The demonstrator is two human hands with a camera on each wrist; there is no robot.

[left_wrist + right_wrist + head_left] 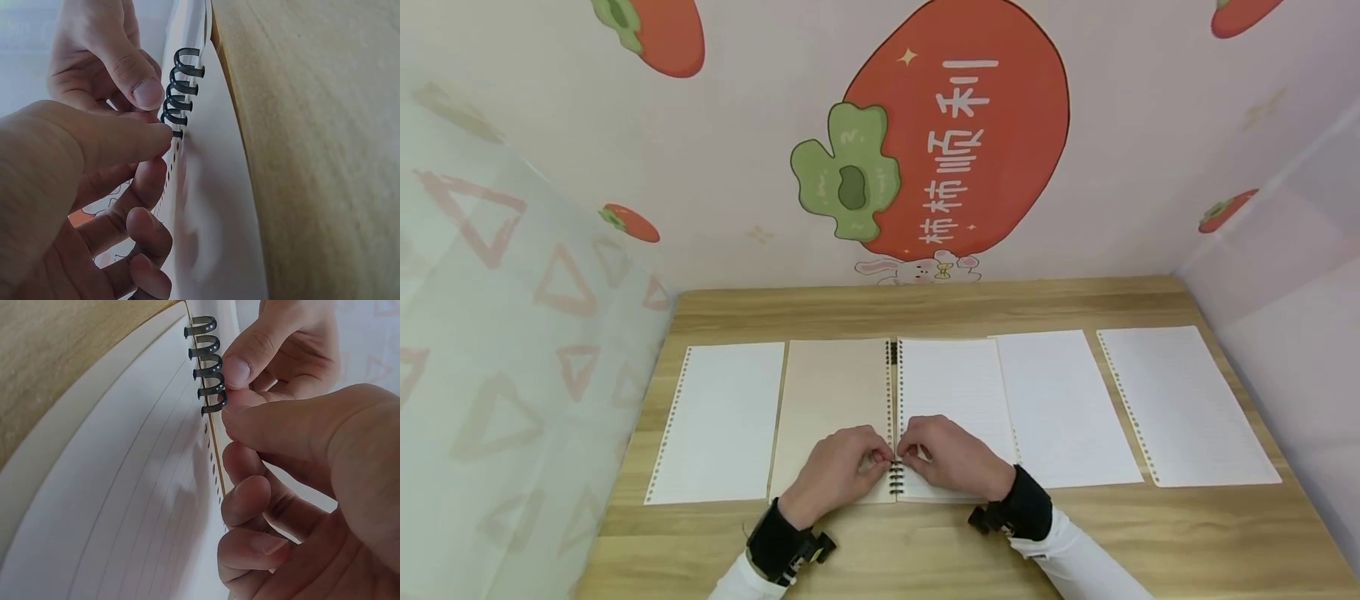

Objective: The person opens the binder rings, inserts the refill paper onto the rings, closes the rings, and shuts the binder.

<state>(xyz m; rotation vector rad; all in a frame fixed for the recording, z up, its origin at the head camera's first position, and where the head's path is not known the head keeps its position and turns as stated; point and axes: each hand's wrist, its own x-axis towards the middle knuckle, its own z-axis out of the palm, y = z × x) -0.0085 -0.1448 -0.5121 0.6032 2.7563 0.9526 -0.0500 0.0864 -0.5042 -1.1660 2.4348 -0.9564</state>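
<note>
At the open notebook's [835, 383] spine, I have the left hand [838, 467] and right hand [951, 454] pinching, thumb to forefinger, the last of the near-end black rings [206, 372]. Those look threaded through both sides, so I judge that end mostly done; the holes midway up look ringless, and loose sheets [722, 425] lie unbound to either side on the table [910, 550], probably still to do.

Booth-like desk space (home or office, indeterminable), wood-grain tabletop [917, 554] between a left wall [445, 308] with printed triangles [577, 383] and a pale right wall [1285, 308], back wall [737, 150] that bears cartoon fruit [1000, 142].
</note>
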